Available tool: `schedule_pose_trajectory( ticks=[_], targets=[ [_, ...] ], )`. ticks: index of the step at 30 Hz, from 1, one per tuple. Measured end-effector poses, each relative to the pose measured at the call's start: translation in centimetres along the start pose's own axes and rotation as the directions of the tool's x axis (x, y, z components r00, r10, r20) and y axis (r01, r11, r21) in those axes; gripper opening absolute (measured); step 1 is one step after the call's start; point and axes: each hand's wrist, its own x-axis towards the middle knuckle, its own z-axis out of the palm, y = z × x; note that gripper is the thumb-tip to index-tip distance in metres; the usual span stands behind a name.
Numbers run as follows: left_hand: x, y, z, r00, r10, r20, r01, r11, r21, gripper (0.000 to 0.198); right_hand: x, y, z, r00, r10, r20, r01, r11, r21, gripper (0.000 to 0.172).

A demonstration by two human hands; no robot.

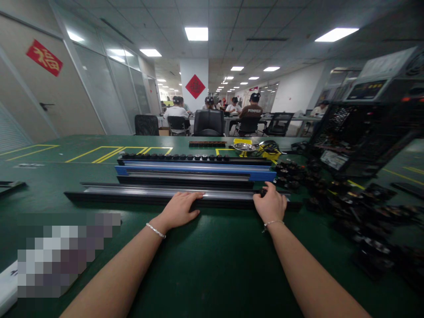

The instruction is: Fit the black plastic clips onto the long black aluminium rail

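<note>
A long black channel (122, 196) with a shiny metal strip inside lies crosswise on the green table. My left hand (179, 210) rests on its middle, fingers stretched along the strip and thumb apart at the near edge. At the channel's right end my right hand (270, 205) is closed, fingers curled round a small black part (263, 192) that is mostly hidden. Just behind lie a blue channel (265, 176) with a metal strip and another black channel (185, 180). Farther back, a black rail (245, 161) carries a row of small black parts (179, 157).
Many small black parts (351, 203) are heaped on the right, before an open computer case (351, 128). A metal dish (245, 147) and yellow items (270, 152) stand at the back. A white object (9, 282), partly blurred, lies front left. People sit beyond the table.
</note>
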Motion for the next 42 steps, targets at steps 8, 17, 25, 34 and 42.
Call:
schedule_pose_trajectory(
  ticks=[8,17,25,34,42],
  targets=[
    [0.0,-0.1,0.0,1.000,-0.008,0.003,0.008,1.000,-0.009,0.050,0.2,0.1,-0.2,1.000,0.022,0.011,-0.022,1.000,-0.002,0.051],
    [0.0,0.0,-0.1,1.000,0.002,-0.001,-0.002,1.000,-0.010,0.051,0.3,0.4,-0.2,1.000,0.024,-0.009,-0.024,1.000,-0.011,0.049],
    [-0.1,-0.1,0.0,1.000,0.005,-0.010,-0.005,1.000,-0.009,0.050,0.6,0.7,-0.2,0.999,0.034,-0.030,-0.034,0.999,-0.003,0.047],
    [-0.1,-0.1,0.1,1.000,0.000,-0.012,0.000,1.000,-0.005,0.051,0.8,1.0,-0.3,0.998,0.042,-0.055,-0.043,0.999,-0.004,0.045],
    [0.0,0.0,-0.1,1.000,-0.004,-0.003,0.004,1.000,-0.005,0.051,0.9,1.0,-0.6,0.997,0.066,-0.035,-0.067,0.997,-0.027,0.045]
  ],
)
